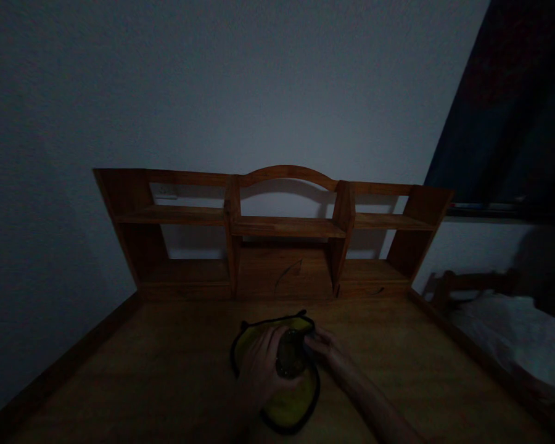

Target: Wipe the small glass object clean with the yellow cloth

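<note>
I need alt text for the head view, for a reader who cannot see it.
The left hand grips a round, dark object over a black-edged yellow cloth on a desk, with the right hand at the object's other side. A shelf stands behind; the light is dim.

At 6 o'clock, my left hand [261, 364] curls about a dark round object [290, 354] from its 9 o'clock side; my right hand [322, 344] meets it near 2 o'clock, the fingertips' exact hold too dim to resolve. Beneath lies a yellow cloth [291, 407] with black edging, flat on my wooden counter [166, 357]. Toward 12 o'clock of my hands stands a wooden shelf unit [287, 227] before a pale wall [259, 92]; a dark curtain [513, 111] hangs at 2 o'clock, whitish fabric [513, 345] lies at 4.
</note>
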Tool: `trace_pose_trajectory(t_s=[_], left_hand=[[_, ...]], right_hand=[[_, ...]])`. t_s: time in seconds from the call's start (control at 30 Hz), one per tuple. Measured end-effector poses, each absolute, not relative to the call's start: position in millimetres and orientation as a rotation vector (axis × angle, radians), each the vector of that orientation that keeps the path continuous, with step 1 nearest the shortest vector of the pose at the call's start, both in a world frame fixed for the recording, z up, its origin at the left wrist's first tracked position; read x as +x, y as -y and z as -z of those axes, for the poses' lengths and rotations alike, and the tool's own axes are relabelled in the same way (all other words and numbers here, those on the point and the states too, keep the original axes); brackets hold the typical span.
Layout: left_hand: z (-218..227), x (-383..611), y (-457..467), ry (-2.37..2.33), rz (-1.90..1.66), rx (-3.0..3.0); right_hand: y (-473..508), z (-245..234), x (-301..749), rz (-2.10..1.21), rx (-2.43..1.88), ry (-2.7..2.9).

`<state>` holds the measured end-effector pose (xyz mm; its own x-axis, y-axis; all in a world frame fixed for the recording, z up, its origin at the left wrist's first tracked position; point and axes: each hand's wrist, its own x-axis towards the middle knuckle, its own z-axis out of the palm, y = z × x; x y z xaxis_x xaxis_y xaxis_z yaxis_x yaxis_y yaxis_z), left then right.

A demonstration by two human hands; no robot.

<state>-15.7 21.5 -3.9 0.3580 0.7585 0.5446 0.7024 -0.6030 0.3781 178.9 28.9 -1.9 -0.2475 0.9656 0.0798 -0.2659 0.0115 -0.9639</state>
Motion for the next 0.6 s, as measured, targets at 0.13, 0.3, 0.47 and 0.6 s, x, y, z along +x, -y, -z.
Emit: trace_pose_trajectory(t_s=[0.13, 0.3, 0.47, 0.6], left_hand=[[5, -16, -23, -1.381, -1.155, 2.492], [0, -17, -23, -1.391, -1.222, 2.403], [-1, -17, -25, -1.474, -1.239, 2.325], [3, -18, -26, -1.443, -1.258, 2.324]], right_hand=[[-29, 4, 180, -1.543, -0.792, 1.117], [-25, -1, 178, -1.619, -0.732, 1.110], [-23, -6, 175, -1.616, -0.683, 1.132], [-24, -3, 176, -1.617, -0.704, 1.131]])
